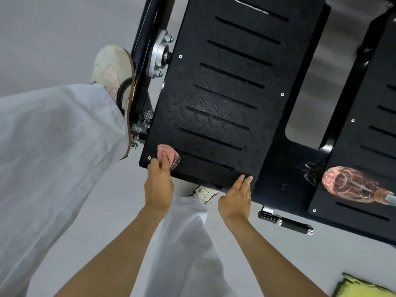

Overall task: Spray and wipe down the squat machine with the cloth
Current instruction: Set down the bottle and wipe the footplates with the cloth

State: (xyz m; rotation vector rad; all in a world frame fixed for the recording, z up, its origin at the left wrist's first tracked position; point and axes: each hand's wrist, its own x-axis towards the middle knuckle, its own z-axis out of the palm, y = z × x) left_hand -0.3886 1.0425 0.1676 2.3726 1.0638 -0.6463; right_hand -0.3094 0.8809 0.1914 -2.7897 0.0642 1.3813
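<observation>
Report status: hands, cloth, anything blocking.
Left hand grips cloth on footplate corner. Right hand open, fingertips on its edge. Bottle lying rightward, clear.

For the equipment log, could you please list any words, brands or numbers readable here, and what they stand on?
No text can be quoted.
White print at the far end of the footplate: too small and blurred to read.
Pale mark on the frame beside the bottle: not legible as text.
The cloth and bottle: no text visible.

I'm seeing the cloth (pixel 166 150) showing pink against the black diamond-tread footplate (pixel 214 99), the bottle (pixel 347 185) glinting clear pinkish, a rag (pixel 364 286) glowing yellow-green
</observation>
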